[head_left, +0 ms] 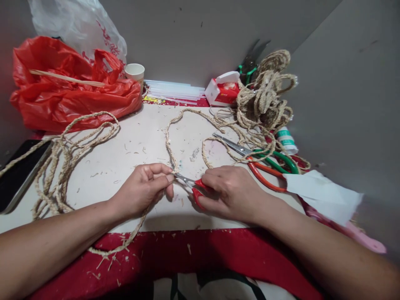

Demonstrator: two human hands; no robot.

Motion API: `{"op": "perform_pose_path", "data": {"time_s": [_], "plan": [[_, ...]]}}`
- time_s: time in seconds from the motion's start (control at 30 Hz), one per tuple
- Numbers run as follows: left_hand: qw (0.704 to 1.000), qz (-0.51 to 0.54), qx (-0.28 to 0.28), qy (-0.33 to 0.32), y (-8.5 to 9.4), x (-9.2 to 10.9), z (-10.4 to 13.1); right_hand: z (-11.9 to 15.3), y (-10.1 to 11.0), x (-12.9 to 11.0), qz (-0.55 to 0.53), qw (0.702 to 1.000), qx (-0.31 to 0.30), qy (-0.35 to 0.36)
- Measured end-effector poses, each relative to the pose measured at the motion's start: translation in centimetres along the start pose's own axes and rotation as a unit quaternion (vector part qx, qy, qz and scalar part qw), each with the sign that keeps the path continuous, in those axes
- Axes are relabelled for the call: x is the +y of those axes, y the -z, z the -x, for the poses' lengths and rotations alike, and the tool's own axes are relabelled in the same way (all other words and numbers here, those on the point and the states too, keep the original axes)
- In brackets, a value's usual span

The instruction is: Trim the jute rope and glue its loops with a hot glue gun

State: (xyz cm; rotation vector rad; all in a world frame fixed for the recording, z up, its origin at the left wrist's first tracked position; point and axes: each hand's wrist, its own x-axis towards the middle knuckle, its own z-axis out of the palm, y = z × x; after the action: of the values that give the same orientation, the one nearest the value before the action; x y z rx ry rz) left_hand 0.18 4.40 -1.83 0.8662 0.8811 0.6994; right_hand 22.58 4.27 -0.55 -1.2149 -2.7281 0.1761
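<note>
My left hand [143,187] pinches a braided straw rope [168,143] near the middle of the white board. One stretch of the rope loops away behind the fingers, and another hangs below the hand over the front edge. My right hand [231,191] grips small red-handled scissors [198,193], fingers in the handles. Their blades are slightly apart, and the tips meet the rope at my left fingertips. Whether the rope lies between the blades is too small to tell.
Coiled rope [61,166] and a phone [18,175] lie left, below a red plastic bag [75,96]. Behind are a paper cup [135,73], clear sticks [175,91] and a small box [222,92]. Right are a rope bundle [265,96], large scissors [265,175] and white paper [321,193].
</note>
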Motion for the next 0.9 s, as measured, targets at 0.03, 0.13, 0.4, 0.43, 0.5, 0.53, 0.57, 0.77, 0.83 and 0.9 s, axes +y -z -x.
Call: {"op": "perform_pose_path", "data": {"time_s": [0.03, 0.13, 0.4, 0.43, 0.5, 0.53, 0.57, 0.77, 0.83, 0.9], "plan": [[1.000, -0.001, -0.002, 0.001, 0.0, 0.0, 0.0, 0.1, -0.1, 0.0, -0.005, 1.000, 0.001, 0.003], [1.000, -0.006, -0.001, 0.001, -0.1, 0.2, 0.1, 0.3, -0.3, 0.1, -0.021, 1.000, 0.010, 0.013], [1.000, -0.007, 0.009, -0.004, -0.2, 0.5, 0.1, 0.5, -0.4, 0.5, -0.031, 0.996, 0.061, 0.058], [1.000, -0.005, 0.014, -0.002, -0.1, 0.4, 0.1, 0.5, -0.3, 0.6, -0.029, 0.996, 0.070, 0.055], [1.000, 0.001, 0.020, 0.000, 0.0, 0.3, 0.1, 0.5, -0.2, 0.9, -0.028, 0.996, 0.079, 0.039], [1.000, 0.004, 0.022, 0.000, 0.0, 0.3, 0.1, 0.5, -0.1, 1.0, -0.028, 0.996, 0.080, 0.026], [1.000, 0.007, 0.023, -0.003, 0.1, 0.2, 0.1, 0.5, -0.1, 1.1, -0.029, 0.996, 0.078, 0.012], [1.000, 0.005, 0.027, -0.008, 0.1, 0.0, 0.1, 0.3, 0.1, 1.3, -0.040, 0.997, 0.062, -0.020], [0.999, 0.008, 0.031, -0.011, 0.0, 0.1, 0.1, 0.3, 0.2, 1.2, -0.042, 0.997, 0.052, -0.023], [0.999, 0.013, 0.035, -0.013, -0.2, 0.1, 0.2, 0.2, 0.2, 1.2, -0.040, 0.998, 0.038, -0.026]]}}
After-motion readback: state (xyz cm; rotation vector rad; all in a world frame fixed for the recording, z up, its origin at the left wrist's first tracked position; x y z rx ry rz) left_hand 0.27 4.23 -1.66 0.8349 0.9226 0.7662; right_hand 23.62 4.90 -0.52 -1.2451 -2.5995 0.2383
